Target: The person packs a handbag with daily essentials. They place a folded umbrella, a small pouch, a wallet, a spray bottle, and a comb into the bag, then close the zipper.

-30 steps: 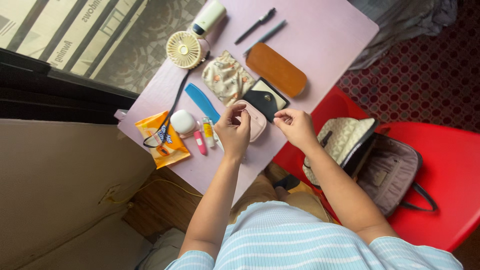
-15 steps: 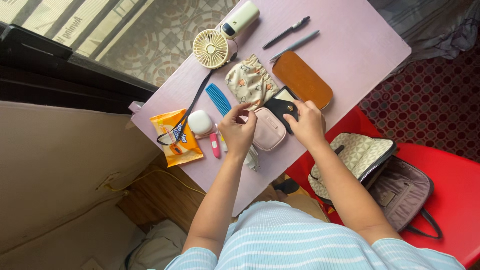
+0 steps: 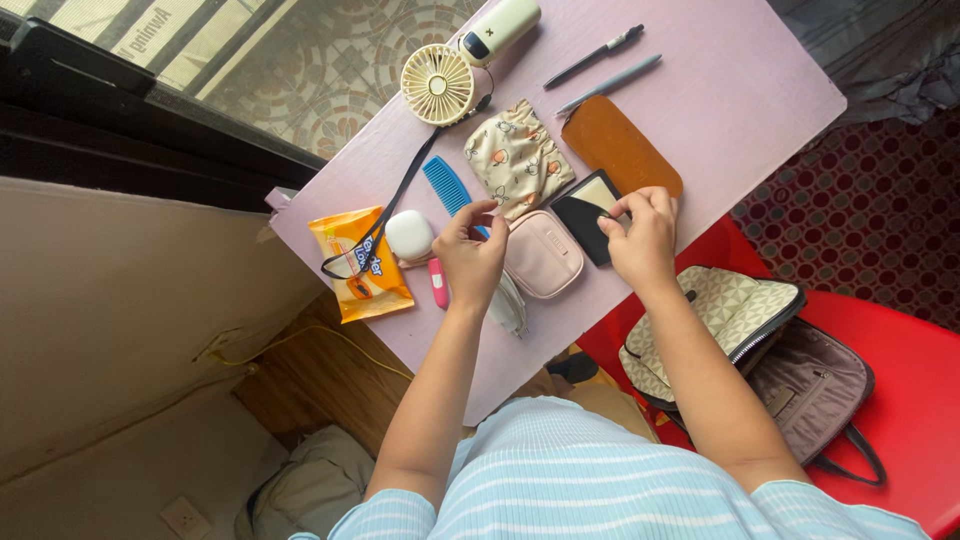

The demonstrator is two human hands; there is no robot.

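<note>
My right hand (image 3: pixel 640 238) grips the near edge of a black card wallet (image 3: pixel 585 212) that lies on the pink table (image 3: pixel 720 100), just below a brown leather case (image 3: pixel 620 150). My left hand (image 3: pixel 470 258) hovers with its fingertips pinched together at the left edge of a pink zip pouch (image 3: pixel 545 257), by the end of a blue comb (image 3: pixel 443 185). I cannot tell whether those fingers hold anything. A pale grey item (image 3: pixel 510 305) pokes out from under the left wrist.
Also on the table are a cream hand fan (image 3: pixel 437 85) with a black strap, a patterned cloth pouch (image 3: pixel 518 158), two pens (image 3: pixel 600 52), a white earbud case (image 3: pixel 408 234), a pink lip balm (image 3: pixel 438 284) and an orange packet (image 3: pixel 358 262). An open quilted bag (image 3: pixel 770 350) sits on a red chair (image 3: pixel 905 330).
My right hand moved from above the pink pouch onto the black wallet and took hold of it. My left hand stayed by the pouch's left edge. The view shifted slightly.
</note>
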